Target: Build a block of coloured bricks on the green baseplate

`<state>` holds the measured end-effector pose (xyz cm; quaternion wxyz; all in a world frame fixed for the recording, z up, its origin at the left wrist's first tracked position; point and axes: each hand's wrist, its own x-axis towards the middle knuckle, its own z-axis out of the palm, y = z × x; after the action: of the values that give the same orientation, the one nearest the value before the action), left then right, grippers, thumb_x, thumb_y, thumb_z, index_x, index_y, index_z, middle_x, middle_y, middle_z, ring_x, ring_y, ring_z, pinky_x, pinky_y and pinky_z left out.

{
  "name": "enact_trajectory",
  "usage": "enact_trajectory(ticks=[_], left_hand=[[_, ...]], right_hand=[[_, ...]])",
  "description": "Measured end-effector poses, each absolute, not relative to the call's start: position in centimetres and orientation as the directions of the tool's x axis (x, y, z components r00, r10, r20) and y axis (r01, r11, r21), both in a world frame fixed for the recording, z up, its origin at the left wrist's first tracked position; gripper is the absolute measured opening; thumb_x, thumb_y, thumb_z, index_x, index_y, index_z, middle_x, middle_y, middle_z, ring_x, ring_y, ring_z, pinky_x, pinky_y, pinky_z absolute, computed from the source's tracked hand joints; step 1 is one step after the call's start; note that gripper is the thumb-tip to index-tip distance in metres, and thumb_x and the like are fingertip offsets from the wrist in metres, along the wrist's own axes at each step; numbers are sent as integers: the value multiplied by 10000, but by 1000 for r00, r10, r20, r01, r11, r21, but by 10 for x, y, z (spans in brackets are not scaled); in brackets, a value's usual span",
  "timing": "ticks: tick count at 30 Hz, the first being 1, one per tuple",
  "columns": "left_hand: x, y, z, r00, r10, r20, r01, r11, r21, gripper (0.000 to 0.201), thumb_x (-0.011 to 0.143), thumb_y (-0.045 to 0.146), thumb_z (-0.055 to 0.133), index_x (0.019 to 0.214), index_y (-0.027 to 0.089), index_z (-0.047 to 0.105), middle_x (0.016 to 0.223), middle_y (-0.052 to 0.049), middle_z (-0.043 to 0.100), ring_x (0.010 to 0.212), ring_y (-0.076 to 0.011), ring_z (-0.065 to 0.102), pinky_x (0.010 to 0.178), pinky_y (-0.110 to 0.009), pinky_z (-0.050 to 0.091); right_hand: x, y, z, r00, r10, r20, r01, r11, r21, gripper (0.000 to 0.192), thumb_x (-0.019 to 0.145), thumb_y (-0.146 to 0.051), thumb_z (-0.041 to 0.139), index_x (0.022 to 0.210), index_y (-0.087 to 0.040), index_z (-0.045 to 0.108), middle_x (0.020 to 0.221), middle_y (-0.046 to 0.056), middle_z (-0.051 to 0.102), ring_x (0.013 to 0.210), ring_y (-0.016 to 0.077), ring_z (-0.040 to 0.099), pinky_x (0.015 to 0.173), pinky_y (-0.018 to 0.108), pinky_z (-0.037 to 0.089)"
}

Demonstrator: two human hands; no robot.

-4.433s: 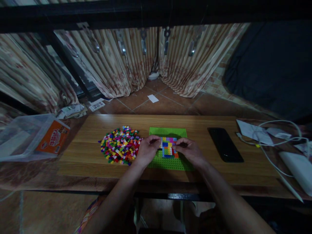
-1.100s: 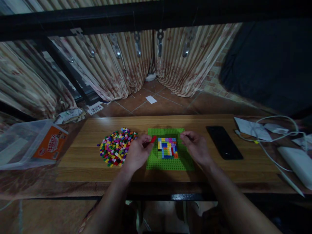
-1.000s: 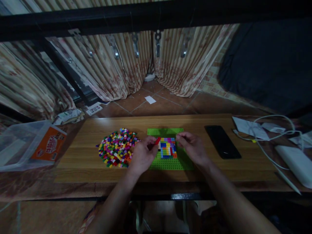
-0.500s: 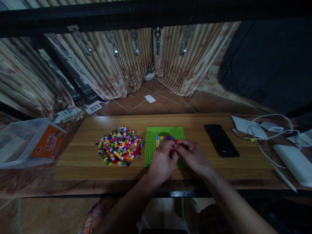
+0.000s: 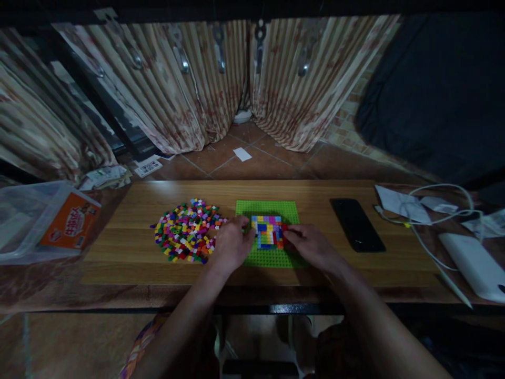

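Along the middle of the wooden tabletop (image 5: 122, 258), two hands are flanking a multicoloured brick patch (image 5: 270, 231) that is sitting on a green baseplate (image 5: 244, 208); the right hand (image 5: 313, 247) is lying nearer the red brick (image 5: 284, 228), its thumb and forefinger pinching it right at the patch's right edge; the fingertips are partly hiding that brick, so I'm not managing to tell which way its long axis is running, or whether it is resting on the studs; opposite, the left hand (image 5: 231, 245) is bending its thumb and forefinger near each other at the patch's left edge, though I cannot tell whether they are meeting or holding anything; the patch is filling the space between both sets of fingertips; green studs are showing beyond it and in front; a loose brick pile (image 5: 185, 234) is crowding close beside the left hand, while a black phone (image 5: 357, 225) is lying well apart from the right, wood showing between.
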<state>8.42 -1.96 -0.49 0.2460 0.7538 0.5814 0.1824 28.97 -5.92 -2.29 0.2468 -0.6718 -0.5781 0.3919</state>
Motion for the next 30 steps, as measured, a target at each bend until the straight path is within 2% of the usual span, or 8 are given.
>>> enact_trajectory(ticks=[3, 7, 10, 15, 21, 30], left_hand=[[89, -25, -6, 312, 949, -39, 797, -239, 554, 168, 862, 258, 538, 963, 166, 637, 945, -69, 715, 871, -203, 666, 785, -306, 504], [92, -28, -8, 312, 948, -66, 825, -236, 514, 198, 870, 250, 522, 1006, 140, 616, 943, -100, 713, 874, -227, 675, 784, -325, 509], [92, -28, -9, 316, 946, -73, 830, -239, 504, 203, 877, 256, 514, 1011, 140, 612, 931, -111, 714, 870, -237, 679, 787, -331, 513], [91, -28, -7, 316, 946, -75, 832, -239, 501, 186, 881, 269, 515, 993, 153, 609, 908, -108, 712, 879, -242, 681, 785, -325, 517], [91, -29, -6, 319, 944, -83, 836, -239, 494, 197, 886, 276, 510, 998, 147, 606, 899, -112, 711, 861, -245, 682, 773, -329, 519], [92, -30, -5, 323, 941, -100, 839, -236, 491, 208, 891, 267, 505, 1027, 140, 598, 910, -118, 706, 880, -247, 677, 788, -333, 518]], right_hand=[[287, -59, -19, 26, 977, -210, 653, -176, -736, 324, 865, -381, 451, 722, -193, 673, 596, 22, 623, 569, 159, 545, 555, 276, 343], [281, -63, -15, 43, 993, -110, 786, -102, -610, 369, 896, -367, 402, 644, -209, 621, 588, 33, 615, 560, 165, 534, 572, 287, 333], [278, -66, -14, 64, 994, -94, 821, -106, -560, 365, 903, -365, 398, 685, -211, 646, 616, 44, 643, 576, 176, 560, 587, 290, 349], [277, -67, -12, 72, 992, -100, 832, -115, -543, 359, 897, -380, 415, 855, -184, 713, 730, 80, 707, 663, 213, 627, 639, 307, 395], [275, -67, -13, 102, 989, -105, 825, -143, -547, 371, 891, -375, 426, 978, -162, 716, 845, 106, 736, 761, 240, 663, 712, 328, 430], [274, -67, -17, 101, 991, -82, 801, -130, -584, 334, 885, -399, 460, 983, -182, 695, 833, 81, 732, 724, 220, 654, 684, 322, 430]])
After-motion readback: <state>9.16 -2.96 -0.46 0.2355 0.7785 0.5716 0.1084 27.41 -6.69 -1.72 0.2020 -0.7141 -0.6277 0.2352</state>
